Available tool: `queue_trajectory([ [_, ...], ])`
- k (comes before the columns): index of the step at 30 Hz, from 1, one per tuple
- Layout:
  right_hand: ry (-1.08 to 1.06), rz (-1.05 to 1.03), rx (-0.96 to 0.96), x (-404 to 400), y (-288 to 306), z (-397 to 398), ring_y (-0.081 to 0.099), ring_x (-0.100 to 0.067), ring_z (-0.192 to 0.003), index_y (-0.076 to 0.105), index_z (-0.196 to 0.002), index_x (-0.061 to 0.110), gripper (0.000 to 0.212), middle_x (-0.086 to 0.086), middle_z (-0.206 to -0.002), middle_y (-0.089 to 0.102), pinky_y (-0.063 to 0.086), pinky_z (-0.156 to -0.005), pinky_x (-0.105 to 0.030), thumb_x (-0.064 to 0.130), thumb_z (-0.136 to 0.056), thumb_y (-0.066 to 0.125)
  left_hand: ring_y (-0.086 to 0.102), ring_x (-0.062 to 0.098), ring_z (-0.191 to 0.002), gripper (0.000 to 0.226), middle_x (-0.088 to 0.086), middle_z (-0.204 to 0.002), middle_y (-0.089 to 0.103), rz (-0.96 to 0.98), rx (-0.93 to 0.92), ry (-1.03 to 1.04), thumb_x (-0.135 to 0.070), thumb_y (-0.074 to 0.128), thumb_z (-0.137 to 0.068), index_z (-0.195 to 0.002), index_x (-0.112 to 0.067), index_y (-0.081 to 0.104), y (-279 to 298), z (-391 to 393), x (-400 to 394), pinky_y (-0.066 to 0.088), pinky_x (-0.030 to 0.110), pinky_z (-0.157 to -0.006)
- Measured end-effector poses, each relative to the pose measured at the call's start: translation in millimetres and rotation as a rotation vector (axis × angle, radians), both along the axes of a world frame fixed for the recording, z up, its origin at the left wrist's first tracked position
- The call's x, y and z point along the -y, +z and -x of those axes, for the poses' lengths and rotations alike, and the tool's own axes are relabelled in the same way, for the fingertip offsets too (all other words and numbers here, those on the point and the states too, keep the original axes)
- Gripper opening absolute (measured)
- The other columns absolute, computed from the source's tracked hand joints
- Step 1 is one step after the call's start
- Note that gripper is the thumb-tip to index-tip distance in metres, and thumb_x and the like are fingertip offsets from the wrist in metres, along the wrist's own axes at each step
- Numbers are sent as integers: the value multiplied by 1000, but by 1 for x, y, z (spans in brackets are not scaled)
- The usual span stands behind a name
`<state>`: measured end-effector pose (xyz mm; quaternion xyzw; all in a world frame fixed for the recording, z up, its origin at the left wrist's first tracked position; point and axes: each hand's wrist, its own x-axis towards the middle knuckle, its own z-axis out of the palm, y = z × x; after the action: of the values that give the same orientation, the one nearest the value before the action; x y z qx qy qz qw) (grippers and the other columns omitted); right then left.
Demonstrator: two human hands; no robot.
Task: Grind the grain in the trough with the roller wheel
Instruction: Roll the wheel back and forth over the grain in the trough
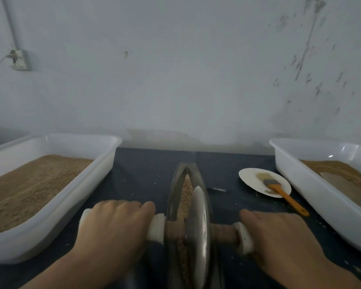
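A narrow boat-shaped metal trough [175, 190] lies lengthwise on the dark table in front of me, with tan crushed grain [187, 192] along its groove. A metal roller wheel [197, 228] stands upright in the trough at its near half. A wooden axle with white end grips runs through the wheel. My left hand [115, 226] grips the left handle [155, 227], fingers curled over it. On the other side my right hand [279, 238] grips the right handle [245, 237].
A white tub [104, 161] filled with tan grain stands at the left. Another white tub [290, 163] with grain stands at the right. Between trough and right tub lies a white plate [250, 176] with an orange-handled brush [279, 189]. A wall rises just behind the table.
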<state>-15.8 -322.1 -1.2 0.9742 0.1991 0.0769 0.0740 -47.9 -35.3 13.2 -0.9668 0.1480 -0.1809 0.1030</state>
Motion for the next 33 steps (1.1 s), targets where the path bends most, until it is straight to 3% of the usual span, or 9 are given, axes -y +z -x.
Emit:
queue_trajectory([
  [3, 26, -49, 246, -11, -8, -34, 50, -11, -50, 37, -75, 36, 46, 9, -61, 51, 34, -43, -27, 38, -57, 80, 39, 3, -64, 31, -16, -73, 42, 35, 50, 125, -51, 59, -84, -82, -38, 30, -16, -46, 1, 25, 24, -57],
  [8, -74, 6, 423, -35, 3, -114, 61, -24, -64, 46, -83, 25, 29, 1, -74, 64, 25, -51, -31, 31, -71, 72, 54, 16, -61, 19, -9, -68, 51, 110, 154, 186, -42, 55, -85, -77, -29, 42, -22, -130, 1, 43, 29, -57],
  [16, 44, 52, 288, -25, 9, -46, 56, -15, -71, 46, -97, 28, 30, 6, -88, 61, 38, -58, -29, 31, -78, 69, 28, 4, -51, 35, -13, -60, 31, 113, 111, 149, -50, 62, -82, -76, -35, 31, -33, -62, -4, 16, 23, -48],
  [18, 151, 84, 277, -17, 15, -3, 56, -15, -60, 51, -88, 26, 44, 6, -75, 59, 40, -49, -26, 29, -56, 81, 17, 0, -45, 55, -17, -57, 20, 58, 85, 43, -50, 73, -66, -70, -36, 21, -27, -19, -6, 7, 15, -48],
  [20, 261, 3, 424, -11, 24, 22, 47, -18, -40, 52, -65, 21, 53, 4, -52, 49, 10, -45, -14, 18, -23, 83, 9, 0, -42, 71, -19, -55, 9, 80, 56, -15, -49, 82, -48, -69, -37, 16, -12, 12, -7, -1, 12, -50],
  [23, 267, -48, 414, -10, 22, 21, 42, -14, -34, 51, -58, 23, 59, 6, -45, 46, 2, -50, -14, 21, -10, 85, 38, 3, -47, 47, -15, -56, 34, 71, -56, 23, -56, 72, -65, -69, -40, 28, -15, 18, -8, 15, 17, -48],
  [26, 126, 73, 288, -19, 9, -19, 55, -14, -51, 44, -75, 30, 51, 6, -63, 59, 25, -47, -25, 33, -47, 87, 41, 2, -59, 33, -15, -68, 41, 64, -48, 131, -54, 56, -84, -77, -39, 27, -20, -17, -1, 24, 24, -53],
  [28, 16, 25, 323, -24, 2, -59, 60, -16, -71, 32, -83, 32, 37, 6, -84, 64, 31, -56, -29, 38, -76, 68, 54, 10, -66, 24, -11, -76, 53, 43, 46, 175, -45, 54, -86, -81, -33, 34, -19, -57, 6, 31, 29, -56],
  [33, -115, -161, 263, -27, -13, -110, 61, -24, -79, 36, -86, 29, 24, 2, -89, 65, 34, -58, -33, 42, -85, 56, 51, 18, -65, 17, -5, -84, 63, -36, 140, 173, -34, 61, -84, -87, -24, 48, 1, -122, 19, 30, 32, -58],
])
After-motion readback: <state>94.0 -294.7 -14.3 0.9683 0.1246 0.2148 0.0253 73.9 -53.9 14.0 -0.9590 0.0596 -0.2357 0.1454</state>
